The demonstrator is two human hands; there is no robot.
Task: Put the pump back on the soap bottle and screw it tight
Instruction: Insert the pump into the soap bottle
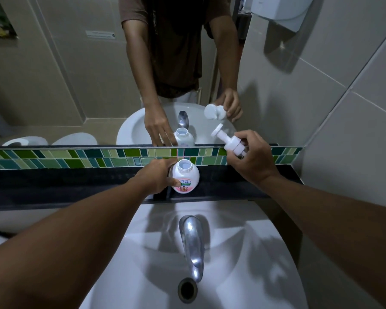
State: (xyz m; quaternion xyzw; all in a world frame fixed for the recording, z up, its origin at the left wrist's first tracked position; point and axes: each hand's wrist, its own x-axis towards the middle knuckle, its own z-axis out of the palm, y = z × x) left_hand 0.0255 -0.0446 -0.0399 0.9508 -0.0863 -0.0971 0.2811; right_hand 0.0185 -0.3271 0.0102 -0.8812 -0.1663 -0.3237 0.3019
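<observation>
A white soap bottle point(186, 177) with a pink and green label stands upright on the black ledge point(76, 186) behind the sink, its neck open. My left hand point(157, 176) grips the bottle's left side. My right hand point(251, 158) holds the white pump point(228, 142) in the air, up and to the right of the bottle. The pump is tilted, with its flat head pointing up-left and its screw collar inside my fingers. Pump and bottle are apart.
A white sink point(243, 253) with a chrome tap point(192, 241) and a drain point(187, 289) lies below the ledge. A green mosaic tile strip point(76, 158) and a mirror point(65, 85) rise behind. A tiled wall point(343, 130) stands close on the right.
</observation>
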